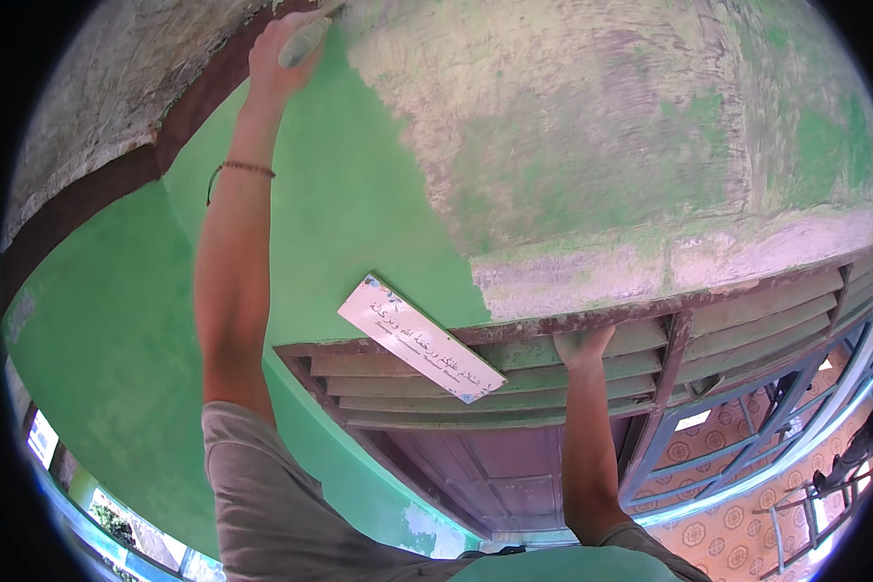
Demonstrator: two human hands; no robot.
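My left hand (pixel 279 56) is raised high to the upper left, closed round the pale, rounded handle of a scraper (pixel 304 42). The scraper's tip is at the dark brown trim, and its blade is barely visible. Below that hand the green wall (pixel 320 204) is smooth, while the scraped patch (pixel 572 126) to the right shows whitish, streaked plaster. Lower down, my right hand (pixel 584 346) grips the brown wooden vent frame (pixel 514 332) above the slats; its fingertips are partly hidden. A bracelet (pixel 248 168) circles my left wrist.
A white sign (pixel 422 339) hangs tilted across the louvre slats (pixel 475 386). Purple-brown door panels (pixel 485 466) stand below. At the lower right are blue window frames (pixel 689 475), patterned orange floor tiles (pixel 713 533) and a dark metal frame (pixel 815 514).
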